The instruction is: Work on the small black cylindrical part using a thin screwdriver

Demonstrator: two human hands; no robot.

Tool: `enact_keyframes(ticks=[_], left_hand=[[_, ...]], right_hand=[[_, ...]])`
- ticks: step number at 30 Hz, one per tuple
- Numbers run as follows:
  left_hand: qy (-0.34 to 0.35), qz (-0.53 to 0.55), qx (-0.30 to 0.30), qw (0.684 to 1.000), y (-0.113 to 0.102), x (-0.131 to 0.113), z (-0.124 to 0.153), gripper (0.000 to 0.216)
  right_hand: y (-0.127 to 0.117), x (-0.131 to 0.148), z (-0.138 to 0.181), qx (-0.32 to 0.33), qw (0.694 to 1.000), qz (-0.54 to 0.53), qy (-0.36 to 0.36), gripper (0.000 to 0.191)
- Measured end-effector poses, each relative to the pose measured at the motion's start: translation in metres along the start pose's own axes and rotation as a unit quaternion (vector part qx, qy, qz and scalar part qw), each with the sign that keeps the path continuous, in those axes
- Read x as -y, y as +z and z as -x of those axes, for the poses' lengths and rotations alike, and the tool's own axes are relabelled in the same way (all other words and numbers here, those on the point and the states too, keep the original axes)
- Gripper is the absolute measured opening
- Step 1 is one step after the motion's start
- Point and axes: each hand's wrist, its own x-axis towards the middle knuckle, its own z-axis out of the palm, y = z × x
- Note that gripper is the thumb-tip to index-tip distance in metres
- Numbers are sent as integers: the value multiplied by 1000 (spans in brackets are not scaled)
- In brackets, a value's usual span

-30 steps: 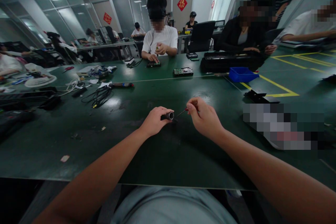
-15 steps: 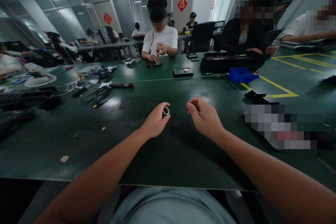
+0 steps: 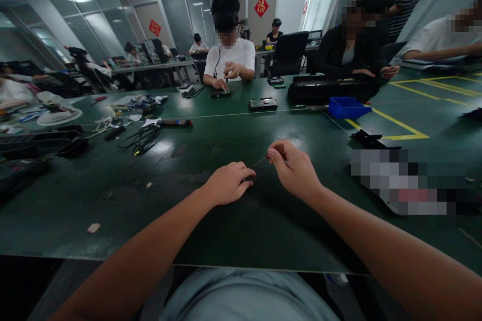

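Note:
My left hand [image 3: 230, 183] is low over the green table [image 3: 211, 230], its thumb and fingers closed around a small dark round part [image 3: 248, 178]. The fingers cover most of that part. A silver-rimmed cylinder that this hand held earlier does not show now; whether it is inside the palm I cannot tell. My right hand [image 3: 291, 168] pinches a thin screwdriver [image 3: 260, 161] with a red handle end. Its shaft points left and down, with the tip just above and right of my left fingers.
Ahead lies a hard drive [image 3: 262, 104], with a blue bin [image 3: 348, 108] to its right. Black cables [image 3: 141, 139] and an electric screwdriver [image 3: 175, 122] lie on the left. A black bracket [image 3: 371, 139] sits at right. A co-worker [image 3: 229, 60] works across the table.
My left hand has moved slightly right and down onto the small dark round part that lay on the table. The silver-rimmed cylinder has gone out of sight. My right hand stays nearly still.

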Motion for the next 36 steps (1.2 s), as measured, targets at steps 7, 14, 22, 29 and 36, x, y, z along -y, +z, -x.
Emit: enact_keyframes(ticks=[7,14,22,29,36], left_hand=[[-23,-34,0,999,6,-1,-1,33],[-36,-42,14,998,3,-5,-4,26],[-100,88,-15,991,-6,-4,-3,24],[-164,155,-121,967,-21,23,-4,24],[-198,258,-199,925,-41,53,-2,19]], right_hand=[[0,2,0,11,1000,3,2,18],[1,1,0,12,1000,6,6,19],[1,0,0,15,1000,10,3,19],[0,-1,0,21,1000,0,1,18],[-1,1,-1,27,1000,0,7,17]])
